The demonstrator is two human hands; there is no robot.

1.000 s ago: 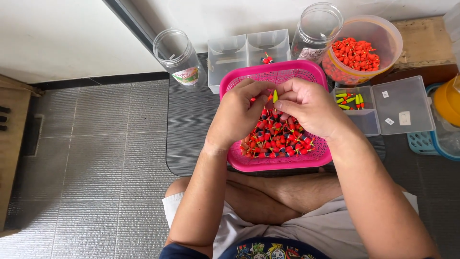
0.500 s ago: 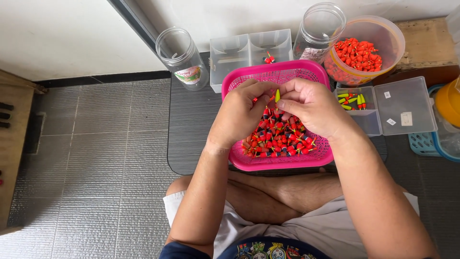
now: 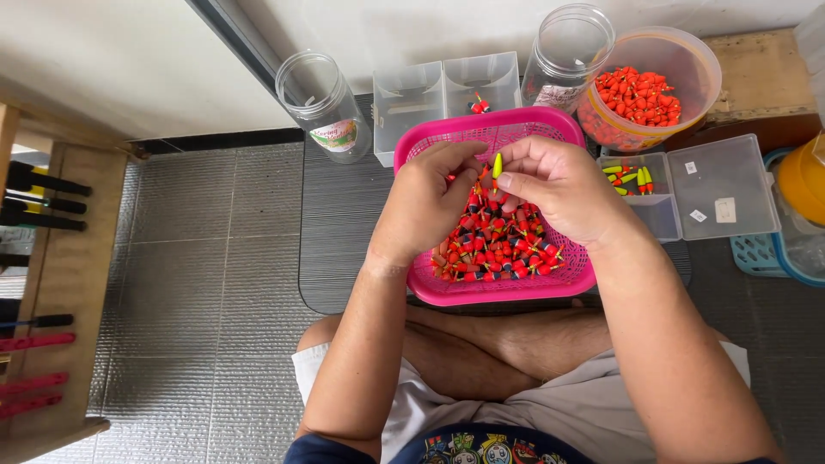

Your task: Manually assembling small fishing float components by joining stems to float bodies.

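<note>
Over the pink basket of red floats, I see my left hand and right hand have lifted slightly and now pinch one yellow-tipped float upright between their fingertips, so a piece is picked out.

Under the left hand, a pink plastic mesh basket; glossy plastic floats inside; beyond it, clear smooth plastic jars.

A small yellow-green float, slim and bullet-shaped, stands nearly upright, pinched at its lower end; below it a heap of red floats lies jumbled in a pink mesh basket on the floor.
</note>
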